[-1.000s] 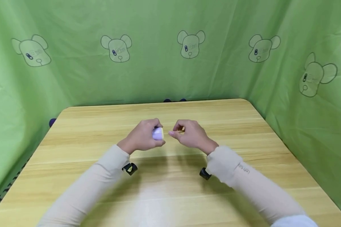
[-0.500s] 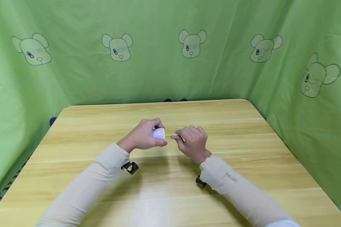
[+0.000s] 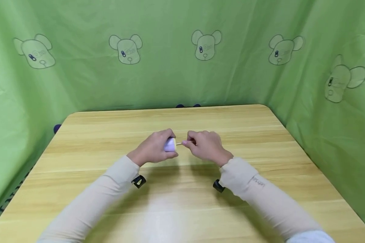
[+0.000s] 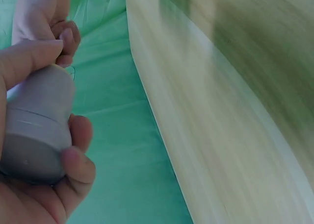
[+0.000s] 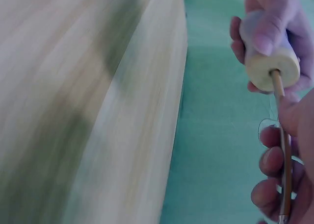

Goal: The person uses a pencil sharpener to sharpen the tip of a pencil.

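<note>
In the head view my left hand point(image 3: 153, 146) grips a lavender pencil sharpener point(image 3: 169, 145), lying sideways above the table. Its pale yellow end point(image 5: 262, 69), with a round hole, faces my right hand point(image 3: 207, 145). That hand pinches a thin brown pencil point(image 3: 179, 143) between thumb and forefinger. One end of the pencil point(image 5: 286, 170) sits in the hole, and a metal band shows near the other end. The left wrist view shows the sharpener's darker rounded base point(image 4: 32, 158) against the palm, with fingers curled around it. The pencil's inserted tip is hidden.
Both hands are over the middle of a wood-grain table point(image 3: 182, 121). A green curtain point(image 3: 167, 84) with printed bear heads hangs behind the table and along both sides. Dark wrist devices point(image 3: 138, 181) hang below the sleeves.
My right hand rolled over, knuckles up, half a second ago and has now rolled back, still pinching the pencil. My left hand has barely moved with the sharpener.
</note>
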A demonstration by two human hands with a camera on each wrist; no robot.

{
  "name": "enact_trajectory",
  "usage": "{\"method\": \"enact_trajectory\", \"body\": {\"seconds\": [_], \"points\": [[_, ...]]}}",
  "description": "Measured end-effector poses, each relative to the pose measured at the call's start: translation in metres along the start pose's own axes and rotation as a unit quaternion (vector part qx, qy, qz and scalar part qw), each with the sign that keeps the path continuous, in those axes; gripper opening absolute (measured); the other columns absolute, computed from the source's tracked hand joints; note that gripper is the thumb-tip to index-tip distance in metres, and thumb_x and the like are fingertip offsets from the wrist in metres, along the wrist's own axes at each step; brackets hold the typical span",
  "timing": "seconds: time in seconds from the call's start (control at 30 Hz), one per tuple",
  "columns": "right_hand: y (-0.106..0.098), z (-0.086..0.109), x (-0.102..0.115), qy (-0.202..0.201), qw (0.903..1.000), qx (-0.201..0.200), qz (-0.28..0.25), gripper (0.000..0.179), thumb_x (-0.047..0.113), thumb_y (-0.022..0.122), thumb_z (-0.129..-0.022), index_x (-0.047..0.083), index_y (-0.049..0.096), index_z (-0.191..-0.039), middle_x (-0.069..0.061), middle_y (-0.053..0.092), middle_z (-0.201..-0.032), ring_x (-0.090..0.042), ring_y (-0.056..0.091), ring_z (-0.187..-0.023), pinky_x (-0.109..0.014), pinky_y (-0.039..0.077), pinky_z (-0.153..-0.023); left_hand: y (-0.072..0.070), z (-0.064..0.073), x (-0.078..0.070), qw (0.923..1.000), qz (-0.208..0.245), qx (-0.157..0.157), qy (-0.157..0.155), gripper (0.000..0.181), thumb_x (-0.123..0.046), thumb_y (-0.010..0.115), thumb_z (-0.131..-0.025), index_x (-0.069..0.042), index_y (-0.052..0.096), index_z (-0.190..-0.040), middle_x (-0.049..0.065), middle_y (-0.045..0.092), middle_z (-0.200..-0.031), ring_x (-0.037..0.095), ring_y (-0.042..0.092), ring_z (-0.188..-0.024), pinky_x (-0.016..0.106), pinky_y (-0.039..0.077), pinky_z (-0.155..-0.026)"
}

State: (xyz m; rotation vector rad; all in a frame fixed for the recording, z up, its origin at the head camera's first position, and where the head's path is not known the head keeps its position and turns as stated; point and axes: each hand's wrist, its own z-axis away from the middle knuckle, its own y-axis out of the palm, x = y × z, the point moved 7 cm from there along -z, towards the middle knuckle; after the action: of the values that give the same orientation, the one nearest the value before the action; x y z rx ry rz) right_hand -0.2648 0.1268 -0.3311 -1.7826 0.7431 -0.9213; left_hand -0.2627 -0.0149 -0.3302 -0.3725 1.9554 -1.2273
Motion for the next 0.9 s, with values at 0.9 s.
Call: {"method": "enact_trajectory", "body": {"seconds": [0.9], "points": [[-0.002,0.008,0.000,-0.170,0.9790,-0.110,-0.021,0.018,0.021,0.066,-0.093,0.013,0.058,-0.079,0.009,0.047,-0.060,-0.004,0.040,-0.049,-0.024,0.037,-0.044,-0.011,-0.003,-0.006,0.9978,-0.015,-0.022,0.062,0.040,-0.029,0.075,-0.081,-0.004,0.058,-0.106,0.008,0.062,-0.092,0.017,0.057,-0.075,0.024,0.049,-0.059]]}}
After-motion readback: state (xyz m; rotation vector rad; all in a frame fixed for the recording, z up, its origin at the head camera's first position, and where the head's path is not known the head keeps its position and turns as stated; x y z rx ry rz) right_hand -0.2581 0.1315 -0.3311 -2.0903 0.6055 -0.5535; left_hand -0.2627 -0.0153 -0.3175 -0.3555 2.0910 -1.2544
